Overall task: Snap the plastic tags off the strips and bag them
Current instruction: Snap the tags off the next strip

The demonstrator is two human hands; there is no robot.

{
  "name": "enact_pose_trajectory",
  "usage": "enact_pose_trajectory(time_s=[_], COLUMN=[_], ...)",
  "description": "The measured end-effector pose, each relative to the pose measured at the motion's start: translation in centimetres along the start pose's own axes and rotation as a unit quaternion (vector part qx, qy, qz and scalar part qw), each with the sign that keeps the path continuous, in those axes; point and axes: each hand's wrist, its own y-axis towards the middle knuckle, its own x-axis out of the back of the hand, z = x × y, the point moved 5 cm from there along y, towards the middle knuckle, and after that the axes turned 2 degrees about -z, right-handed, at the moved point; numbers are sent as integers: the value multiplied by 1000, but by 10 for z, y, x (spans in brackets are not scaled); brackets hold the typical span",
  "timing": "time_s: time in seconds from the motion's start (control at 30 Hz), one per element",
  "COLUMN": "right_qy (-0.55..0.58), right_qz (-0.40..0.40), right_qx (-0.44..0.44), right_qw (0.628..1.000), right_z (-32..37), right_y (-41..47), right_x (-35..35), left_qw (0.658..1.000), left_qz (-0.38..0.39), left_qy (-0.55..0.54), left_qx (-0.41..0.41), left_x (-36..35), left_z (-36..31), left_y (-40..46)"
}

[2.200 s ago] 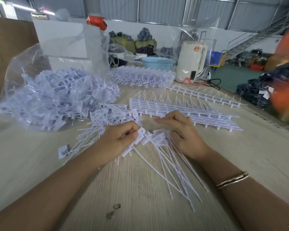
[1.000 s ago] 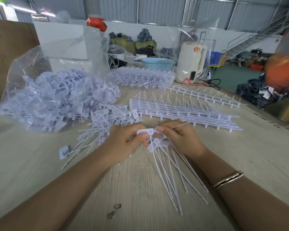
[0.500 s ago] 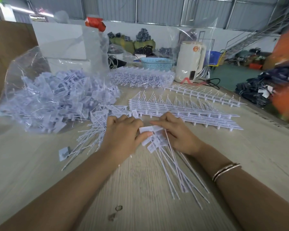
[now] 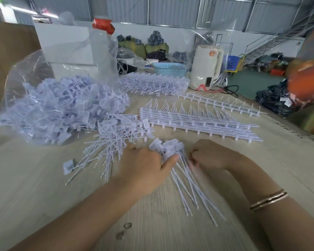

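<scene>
On the pale wooden table point(image 4: 43, 187), close to the viewer, a small bundle of loose white plastic tags point(image 4: 178, 165) lies with its flat heads bunched together at the far end and its thin tails fanning back toward the near edge. Both hands sit at the heads of this bundle: the left hand point(image 4: 145, 165) lies knuckles-up on its left side with the thumb stretched across the tag heads, its other fingers hidden, so whether they curl round anything cannot be told; the right hand point(image 4: 209, 155) is on the right side with its fingers curled in at the tails just beside the heads, though the blur hides how many tags they pinch. A thin bangle point(image 4: 268, 199) circles the right wrist. Left of the hands a second loose heap of snapped tags point(image 4: 112, 140) sprawls on the table, with one tag point(image 4: 69, 166) lying apart at its near left. Beyond that heap, a clear plastic bag point(image 4: 49, 98) holds a large mound of tags. Behind the hands, a stack of uncut tag strips point(image 4: 198, 124) lies crosswise, with a single strip point(image 4: 219, 102) farther back and another bagged pile of strips point(image 4: 152, 86) beyond. A blue basket point(image 4: 169, 69) and a cream-coloured appliance point(image 4: 207, 67) stand at the far edge.
</scene>
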Motion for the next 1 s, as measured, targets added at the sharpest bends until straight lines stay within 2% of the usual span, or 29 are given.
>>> enact_pose_trajectory(time_s=[0.13,0.27,0.4,0.53,0.63,0.73,0.77,0.83,0.87,0.93,1.0], right_qy=[100,199,263,282,353,467,467,385,323,215,151], right_qz=[7,11,-87,-172,-256,-350,-367,-364,-347,-294,-226], right_qx=[76,105,117,193,216,161,137,103,98,97,78], right_qw=[992,974,954,924,874,796,793,842,875,926,959], right_z=[39,43,35,38,30,0,-8,-9,-4,6,12], right_y=[-2,-6,-3,-7,-12,-16,-15,-12,-9,-1,7], right_x=[-12,-16,-8,4,21,40,41,35,29,15,2], left_qw=[999,993,995,998,995,983,976,972,974,973,962], left_qz=[9,62,53,-27,-75,-113,-136,-145,-116,-4,91], left_qy=[36,96,88,34,-36,-110,-117,-80,-38,57,116], left_qx=[24,25,13,43,58,100,121,165,189,223,229], left_x=[-2,-7,-5,7,22,41,49,58,57,43,23], left_z=[-5,-8,-11,-5,8,38,51,77,89,104,108], left_y=[0,-2,2,8,7,10,13,23,29,39,41])
